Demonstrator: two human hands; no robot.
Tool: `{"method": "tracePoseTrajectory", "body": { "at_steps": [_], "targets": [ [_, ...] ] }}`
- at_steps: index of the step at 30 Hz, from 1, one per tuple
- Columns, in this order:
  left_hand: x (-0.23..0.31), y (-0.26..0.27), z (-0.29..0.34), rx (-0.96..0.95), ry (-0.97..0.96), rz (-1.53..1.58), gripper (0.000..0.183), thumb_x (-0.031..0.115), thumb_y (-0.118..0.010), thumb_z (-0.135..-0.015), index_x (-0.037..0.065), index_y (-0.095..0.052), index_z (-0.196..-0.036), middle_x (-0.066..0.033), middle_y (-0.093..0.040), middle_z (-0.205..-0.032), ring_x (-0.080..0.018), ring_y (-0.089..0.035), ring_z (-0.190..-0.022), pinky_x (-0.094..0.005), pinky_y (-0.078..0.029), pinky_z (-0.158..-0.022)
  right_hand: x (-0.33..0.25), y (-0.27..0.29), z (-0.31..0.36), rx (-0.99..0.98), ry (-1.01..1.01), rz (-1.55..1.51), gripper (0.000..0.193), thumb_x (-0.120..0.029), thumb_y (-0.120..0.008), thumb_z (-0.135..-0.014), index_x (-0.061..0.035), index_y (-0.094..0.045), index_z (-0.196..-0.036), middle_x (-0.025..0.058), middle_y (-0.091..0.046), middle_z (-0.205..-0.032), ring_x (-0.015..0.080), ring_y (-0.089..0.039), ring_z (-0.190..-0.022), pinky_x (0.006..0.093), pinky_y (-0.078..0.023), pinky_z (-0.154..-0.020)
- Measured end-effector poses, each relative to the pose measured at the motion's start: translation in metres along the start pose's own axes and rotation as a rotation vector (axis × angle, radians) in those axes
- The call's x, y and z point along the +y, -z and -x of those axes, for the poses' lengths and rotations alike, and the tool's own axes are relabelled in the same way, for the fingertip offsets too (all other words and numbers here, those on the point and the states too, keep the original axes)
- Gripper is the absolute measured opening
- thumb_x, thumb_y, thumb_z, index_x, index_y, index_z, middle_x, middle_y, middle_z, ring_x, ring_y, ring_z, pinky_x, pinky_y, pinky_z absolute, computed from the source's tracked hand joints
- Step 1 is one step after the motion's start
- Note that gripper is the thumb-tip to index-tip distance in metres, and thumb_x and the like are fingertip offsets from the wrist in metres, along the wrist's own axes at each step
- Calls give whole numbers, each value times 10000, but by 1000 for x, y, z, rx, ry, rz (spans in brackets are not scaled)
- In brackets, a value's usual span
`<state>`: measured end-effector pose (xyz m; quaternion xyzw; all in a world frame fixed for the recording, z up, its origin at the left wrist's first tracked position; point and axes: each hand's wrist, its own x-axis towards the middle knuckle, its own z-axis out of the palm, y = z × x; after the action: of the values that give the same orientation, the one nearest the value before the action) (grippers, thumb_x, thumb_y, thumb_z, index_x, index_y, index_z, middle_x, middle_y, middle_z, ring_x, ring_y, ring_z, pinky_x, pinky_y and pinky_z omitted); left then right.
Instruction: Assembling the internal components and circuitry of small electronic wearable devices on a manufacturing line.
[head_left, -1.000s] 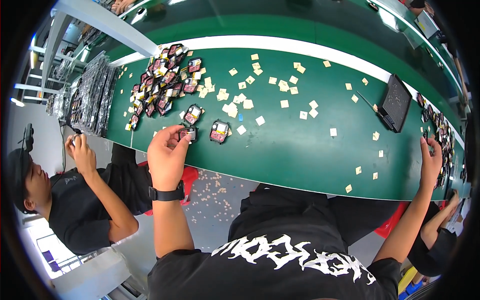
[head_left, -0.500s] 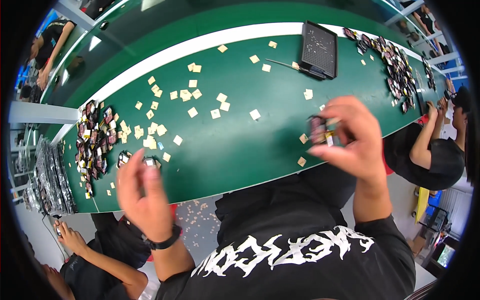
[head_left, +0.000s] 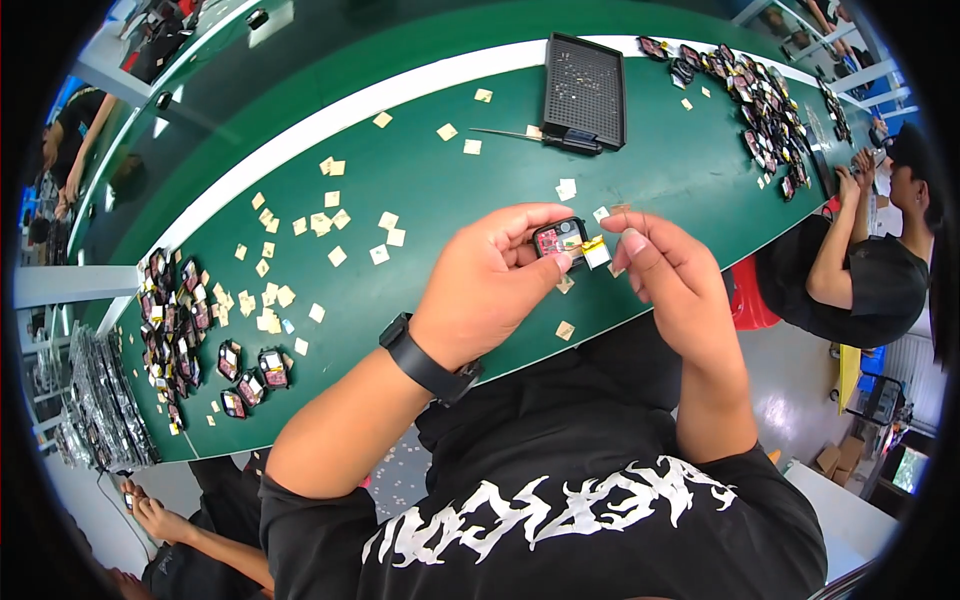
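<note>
My left hand (head_left: pixel 485 285) is closed around a small black-cased electronic device (head_left: pixel 553 240) with a reddish circuit board showing, held above the green table. From the device's right side sticks out a silvery-white battery (head_left: pixel 597 257) with yellow tape. Just right of the battery, my right hand (head_left: pixel 672 275) has its thumb and forefinger pinched together. Whether a small piece is between those fingertips I cannot make out. A few similar devices (head_left: pixel 249 385) lie on the table at the left.
Many small beige paper squares (head_left: pixel 337 256) are scattered over the green table (head_left: pixel 430 320). A black tray (head_left: pixel 612 95) stands at the back, a screwdriver-like tool (head_left: pixel 510 134) beside it. Device piles lie left (head_left: pixel 160 340) and right (head_left: pixel 750 95). Co-workers sit on both sides.
My left hand has come from the left to the middle and now grips the device, which my right hand held before. My right hand is now beside the battery. The view has shifted.
</note>
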<state>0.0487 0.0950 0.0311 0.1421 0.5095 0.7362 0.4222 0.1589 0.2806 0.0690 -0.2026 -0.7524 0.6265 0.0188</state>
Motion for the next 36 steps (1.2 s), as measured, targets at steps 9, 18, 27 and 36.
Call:
{"method": "tracePoseTrajectory", "body": {
  "at_steps": [9,18,27,36],
  "targets": [
    [-13,14,-2,106,-195,-491,325,-51,-638,-942,-36,-675,-1265,-77,-685,-1043,-96,-671,-829,-226,-550,-722,12,-5,-10,-7,-180,-93,234,-210,-611,-1048,-18,-635,-916,-26,-596,-702,27,-474,-604,206,-350,-544],
    [-11,14,-2,120,-92,-413,358,-48,-635,-947,-44,-642,-1305,-93,-680,-1061,-117,-683,-862,-237,-563,-753,7,-7,-9,-125,-356,-215,241,-257,-595,-1055,-48,-585,-935,-2,-611,-692,33,-484,-597,213,-347,-521],
    [-20,13,-2,136,-254,-451,340,-104,-606,-956,-53,-635,-1292,-129,-650,-1162,-158,-689,-985,-269,-574,-853,8,-21,-10,-220,-378,-370,141,-65,-593,-1022,-63,-455,-1048,84,-682,-765,73,-568,-537,210,-443,-462],
    [-21,19,1,122,-237,-466,317,-88,-579,-971,-70,-619,-1284,-129,-655,-1155,-158,-689,-972,-279,-579,-862,13,-28,-19,-147,-397,-525,159,-39,-616,-1003,-68,-462,-977,68,-634,-651,59,-461,-422,214,-318,-373]
  ]
}}
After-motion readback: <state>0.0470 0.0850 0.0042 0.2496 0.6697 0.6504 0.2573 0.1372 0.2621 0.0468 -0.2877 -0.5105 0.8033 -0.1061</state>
